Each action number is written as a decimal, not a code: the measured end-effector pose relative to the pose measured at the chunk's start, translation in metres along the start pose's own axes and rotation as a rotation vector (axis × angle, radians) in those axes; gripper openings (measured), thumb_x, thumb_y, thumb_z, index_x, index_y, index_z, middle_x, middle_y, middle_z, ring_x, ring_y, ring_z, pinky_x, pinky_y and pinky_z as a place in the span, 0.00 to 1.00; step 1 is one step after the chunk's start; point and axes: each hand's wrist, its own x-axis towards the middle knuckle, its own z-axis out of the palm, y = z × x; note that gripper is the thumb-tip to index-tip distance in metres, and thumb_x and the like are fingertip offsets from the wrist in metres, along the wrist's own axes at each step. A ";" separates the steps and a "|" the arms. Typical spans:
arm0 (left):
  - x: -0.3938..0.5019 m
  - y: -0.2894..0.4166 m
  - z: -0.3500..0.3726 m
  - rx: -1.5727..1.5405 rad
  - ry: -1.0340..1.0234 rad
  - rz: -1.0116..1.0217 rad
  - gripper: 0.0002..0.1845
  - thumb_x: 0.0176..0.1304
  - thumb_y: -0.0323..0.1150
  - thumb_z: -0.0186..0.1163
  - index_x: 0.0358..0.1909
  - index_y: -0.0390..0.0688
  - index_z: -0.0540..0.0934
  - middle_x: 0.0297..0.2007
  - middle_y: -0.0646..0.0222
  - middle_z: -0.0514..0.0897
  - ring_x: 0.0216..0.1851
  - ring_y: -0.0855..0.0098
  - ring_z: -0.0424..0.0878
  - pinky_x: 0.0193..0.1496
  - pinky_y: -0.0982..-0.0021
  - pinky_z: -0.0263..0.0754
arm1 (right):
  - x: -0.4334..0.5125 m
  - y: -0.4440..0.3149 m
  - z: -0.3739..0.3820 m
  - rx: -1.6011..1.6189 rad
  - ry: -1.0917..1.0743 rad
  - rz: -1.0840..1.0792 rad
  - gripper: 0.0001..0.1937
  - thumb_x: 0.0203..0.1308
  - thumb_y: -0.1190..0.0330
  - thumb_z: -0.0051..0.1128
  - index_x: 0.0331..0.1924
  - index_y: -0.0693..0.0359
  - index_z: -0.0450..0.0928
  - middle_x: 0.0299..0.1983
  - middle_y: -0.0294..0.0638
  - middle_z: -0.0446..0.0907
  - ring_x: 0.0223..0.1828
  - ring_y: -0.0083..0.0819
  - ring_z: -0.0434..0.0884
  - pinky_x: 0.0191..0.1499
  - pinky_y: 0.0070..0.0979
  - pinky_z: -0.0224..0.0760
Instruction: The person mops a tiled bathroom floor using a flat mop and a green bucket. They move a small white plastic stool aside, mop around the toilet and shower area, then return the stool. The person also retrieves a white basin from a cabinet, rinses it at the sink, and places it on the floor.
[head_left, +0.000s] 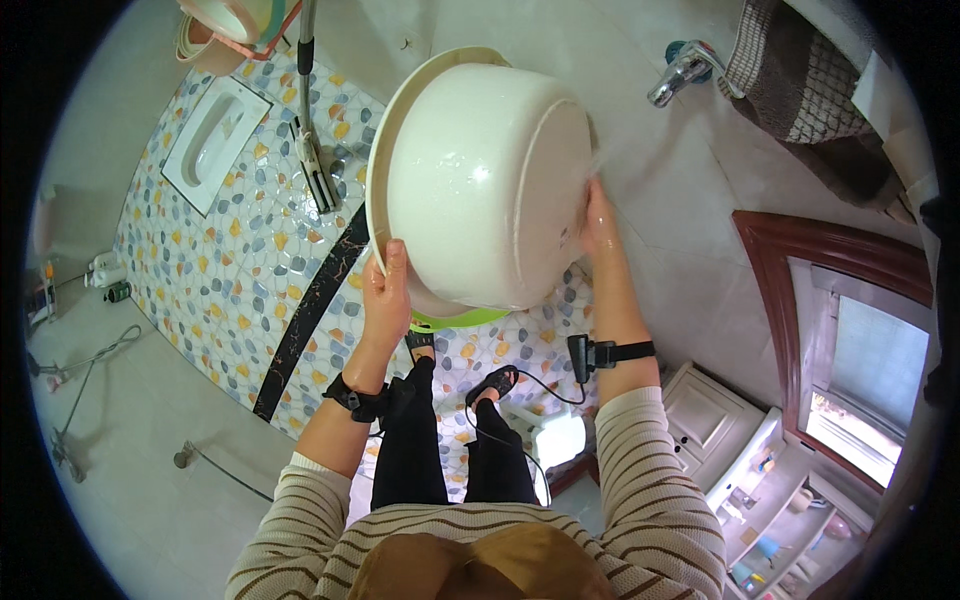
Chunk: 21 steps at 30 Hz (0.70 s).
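A large white plastic basin (457, 172) is tilted on its side in front of me. Its rim faces left and its flat base faces right. My left hand (388, 289) grips the lower part of the rim, thumb on the outside. My right hand (598, 221) is at the base, its fingers partly blurred and hidden, so its hold is unclear. Wet shine covers the basin's wall and both hands. Below it shows the bright green rim of another basin (480, 321), mostly covered.
A squeegee mop (319, 176) stands near a white squat toilet (206, 150). A black threshold strip (311, 322) crosses the pebble-patterned floor. A chrome tap (675, 79) and a hanging towel (799, 82) are at upper right. Stacked buckets (217, 45) stand far left. A cable hangs near my right wrist.
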 end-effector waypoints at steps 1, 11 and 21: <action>-0.001 0.003 0.000 0.087 0.011 -0.019 0.20 0.72 0.46 0.49 0.42 0.36 0.77 0.34 0.74 0.79 0.36 0.83 0.71 0.40 0.78 0.67 | -0.005 -0.007 0.000 -0.041 -0.030 -0.021 0.33 0.68 0.45 0.38 0.66 0.63 0.61 0.65 0.42 0.65 0.64 0.34 0.66 0.66 0.34 0.58; -0.040 0.004 0.044 1.032 -0.830 0.495 0.14 0.51 0.31 0.61 0.41 0.44 0.77 0.23 0.65 0.80 0.25 0.59 0.79 0.32 0.65 0.74 | -0.095 -0.025 -0.068 -0.009 -0.057 0.119 0.36 0.63 0.41 0.46 0.67 0.58 0.60 0.66 0.37 0.65 0.64 0.34 0.66 0.64 0.36 0.61; -0.076 -0.007 0.109 1.245 -1.622 0.802 0.11 0.51 0.40 0.62 0.32 0.46 0.76 0.29 0.69 0.82 0.35 0.65 0.81 0.44 0.65 0.70 | -0.206 0.089 -0.217 0.241 0.074 0.400 0.21 0.57 0.69 0.53 0.55 0.67 0.68 0.52 0.48 0.75 0.51 0.39 0.77 0.53 0.36 0.74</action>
